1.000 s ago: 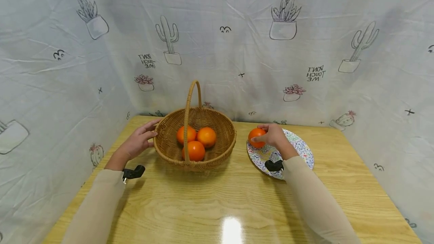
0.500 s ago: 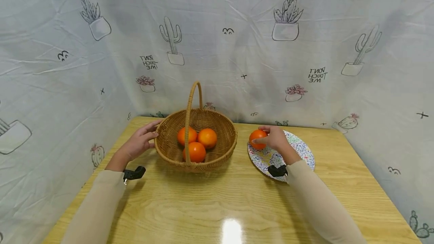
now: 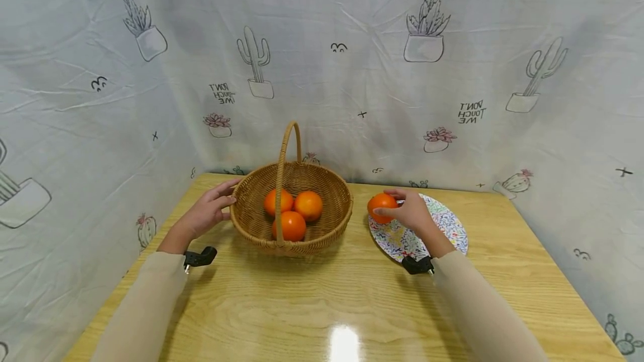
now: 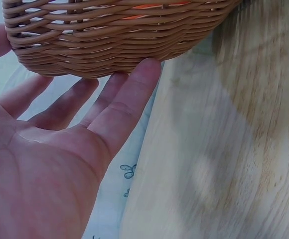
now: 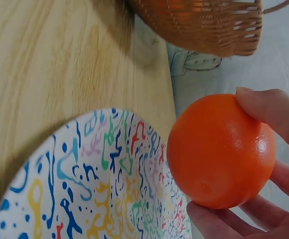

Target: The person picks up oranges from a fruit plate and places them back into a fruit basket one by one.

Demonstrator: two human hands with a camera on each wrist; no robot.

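A wicker basket [image 3: 322, 239] with a tall arched handle stands at the back of the table, and several oranges [image 3: 290, 226] lie inside it. My left hand [image 3: 207, 211] touches the outside of its left wall with outstretched fingers [image 4: 124, 107], thumb nearest the table. On the right, my right hand [image 3: 413, 209] holds another orange [image 5: 219, 152] between thumb and fingers. In the right wrist view this orange appears raised beside the rim of a round plate [image 5: 92, 174] with a colourful squiggle pattern.
The wooden table [image 3: 282, 300] runs up to a pale hanging cloth [image 3: 322, 66] printed with cacti, which encloses the back and sides. The basket handle [image 3: 280, 183] arches above the oranges. A black wrist camera [image 3: 417, 265] overlaps the plate's near edge.
My right hand and its orange have shifted very slightly left relative to the plate, and the right wrist has come a little nearer. My left hand and the basket stay in place.
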